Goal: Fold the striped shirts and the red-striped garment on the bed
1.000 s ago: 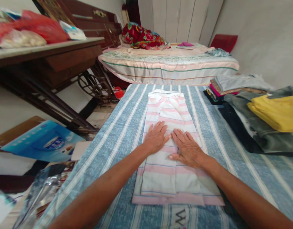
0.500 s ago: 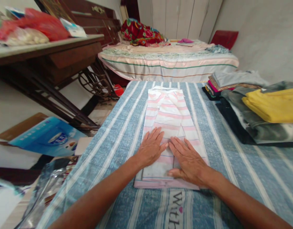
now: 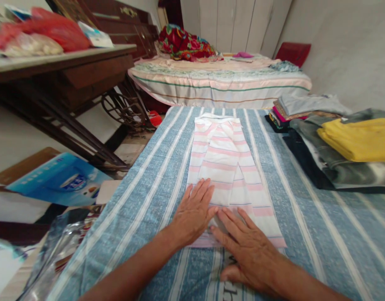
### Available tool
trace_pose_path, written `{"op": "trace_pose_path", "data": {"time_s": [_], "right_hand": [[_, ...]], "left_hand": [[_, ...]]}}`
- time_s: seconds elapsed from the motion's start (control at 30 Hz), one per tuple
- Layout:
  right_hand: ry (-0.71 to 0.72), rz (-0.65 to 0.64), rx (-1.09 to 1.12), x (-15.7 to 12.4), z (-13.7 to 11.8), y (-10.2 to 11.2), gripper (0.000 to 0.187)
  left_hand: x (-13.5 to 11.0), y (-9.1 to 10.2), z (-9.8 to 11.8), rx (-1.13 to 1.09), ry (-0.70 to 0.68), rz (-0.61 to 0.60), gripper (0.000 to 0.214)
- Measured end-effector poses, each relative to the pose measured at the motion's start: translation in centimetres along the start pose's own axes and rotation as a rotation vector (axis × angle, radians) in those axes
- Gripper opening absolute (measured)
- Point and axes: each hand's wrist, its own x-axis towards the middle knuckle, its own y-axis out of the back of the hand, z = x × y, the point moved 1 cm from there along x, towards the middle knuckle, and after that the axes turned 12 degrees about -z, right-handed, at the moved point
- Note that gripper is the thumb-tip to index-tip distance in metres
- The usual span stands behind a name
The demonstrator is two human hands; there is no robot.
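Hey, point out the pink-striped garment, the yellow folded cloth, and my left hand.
Pink-striped garment (image 3: 222, 167): head view, on the middle of its upward-facing side.
Yellow folded cloth (image 3: 360, 140): head view, on its middle.
Left hand (image 3: 193, 214): head view, on the back.

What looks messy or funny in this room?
The red flowery cloth is bunched in a heap on the far bed, which looks messy compared with the flat, folded pink-striped garment. Left of the blue striped cover, the blue package looks tilted. I see nothing spilled.
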Motion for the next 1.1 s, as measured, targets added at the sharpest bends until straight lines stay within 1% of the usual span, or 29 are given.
{"op": "trace_pose_path", "data": {"time_s": [0.1,0.2,0.3,0.43,0.5,0.6,0.67,0.73,0.83,0.97,1.1], "right_hand": [[0.009,-0.009,-0.005,-0.1,-0.4,-0.2,0.079],[-0.009,-0.002,-0.036,-0.3,-0.5,-0.7,0.079],[-0.022,0.063,-0.078,-0.6,-0.4,-1.3,0.076],[-0.025,0.137,-0.141,-1.0,0.0,-2.1,0.082],[-0.026,0.171,-0.176,-1.2,0.2,-2.3,0.081],[-0.033,0.264,-0.246,-1.5,0.5,-2.4,0.074],[-0.039,0.317,-0.296,-1.7,0.7,-2.6,0.066],[-0.041,0.343,-0.336,-1.8,0.9,-2.8,0.058],[-0.037,0.384,-0.371,-2.0,1.1,-3.0,0.052],[-0.038,0.473,-0.393,-2.7,1.5,-2.3,0.043],[-0.076,0.490,-0.401,-3.8,2.2,-1.7,0.032]], "left_hand": [[-0.7,-0.1,0.5,0.010,-0.033,0.013,0.049],[-1.1,-0.5,0.8,0.019,-0.025,0.019,0.049],[-1.7,-0.7,1.0,0.028,-0.027,0.036,0.049],[-2.5,-0.8,1.3,0.043,-0.063,0.022,0.050],[-2.7,-0.8,1.6,0.043,-0.053,0.009,0.051],[-2.9,-0.6,2.0,0.036,-0.031,0.020,0.051],[-3.0,-0.5,2.2,0.028,-0.053,0.021,0.049],[-3.2,-0.5,2.3,0.012,-0.080,0.009,0.048],[-3.7,-0.5,2.5,-0.014,-0.071,0.021,0.048],[-4.5,-0.6,3.2,-0.006,-0.093,0.060,0.053],[-4.9,-0.9,3.6,0.023,-0.136,0.063,0.057]]}}
